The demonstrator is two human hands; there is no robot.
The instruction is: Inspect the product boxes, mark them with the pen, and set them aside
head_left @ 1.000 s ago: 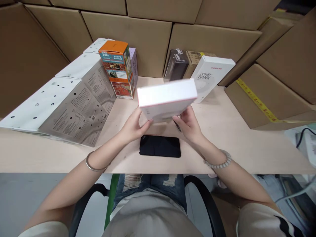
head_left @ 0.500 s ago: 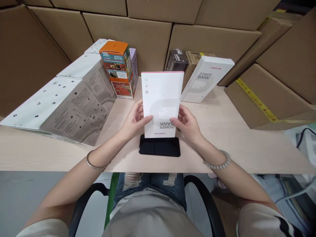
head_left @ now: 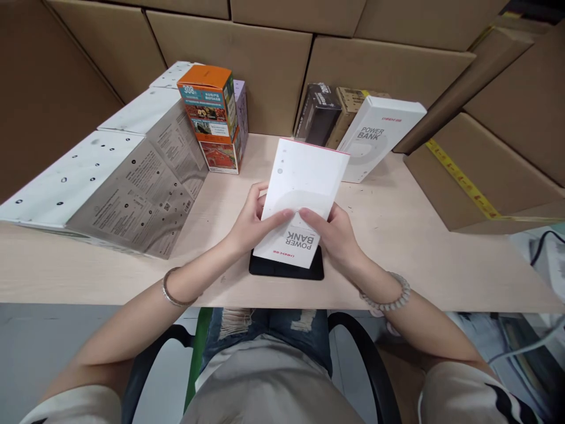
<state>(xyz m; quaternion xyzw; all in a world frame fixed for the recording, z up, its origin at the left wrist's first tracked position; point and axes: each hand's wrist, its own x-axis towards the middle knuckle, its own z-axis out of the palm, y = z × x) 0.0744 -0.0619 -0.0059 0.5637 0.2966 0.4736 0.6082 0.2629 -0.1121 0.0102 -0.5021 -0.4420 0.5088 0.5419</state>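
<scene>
Two hands hold 1 white box (head_left: 304, 176): L hand (head_left: 247, 227) at its L side, R hand (head_left: 341, 235) at its R. Both thumbs press on the front, tips nearly meeting nr the middle. Other L fingers bend round the side edge; R ones mostly hidden behind, so can't tell if spread or together. Box is tilted, POWER BANK print upside down, over the phone (head_left: 282, 270), which lies flat nr the table's (head_left: 397, 247) near edge, approx. mid-length. Can't tell if box & phone touch. Bangle (head_left: 170, 288) on L wrist, beads (head_left: 399, 294) on R.

Toward far edge, R of centre: 2nd POWER BANK box (head_left: 377, 135), standing, w/ dark box (head_left: 321, 118) & brown box (head_left: 346, 109) beyond. L of centre: orange box (head_left: 207, 109) stacked on red box (head_left: 219, 156), purple box (head_left: 241, 112) just behind. Spotted boxes (head_left: 128, 194) run toward near L corner. Taped carton (head_left: 481, 188) at R end.
</scene>
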